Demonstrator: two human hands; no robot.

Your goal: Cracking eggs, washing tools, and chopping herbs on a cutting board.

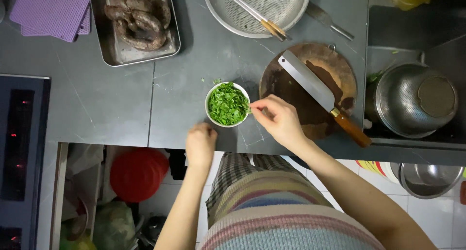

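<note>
A small white bowl (211,92) full of chopped green herbs (227,104) stands on the dark grey counter (97,104) near its front edge. My right hand (279,121) is at the bowl's right rim, its fingertips pinched together over a bit of green herb. My left hand (200,143) rests curled on the counter edge just below the bowl, holding nothing that I can see. A round wooden cutting board (340,73) lies right of the bowl, with a cleaver (318,92) laid diagonally across it.
A metal tray (116,53) holding dark sausages (141,19) sits at the back, purple mats (51,9) to its left. A steel colander (228,12) with chopsticks (252,12) is behind the bowl. An upturned steel bowl (415,99) lies in the sink at right; a cooktop (22,158) at left.
</note>
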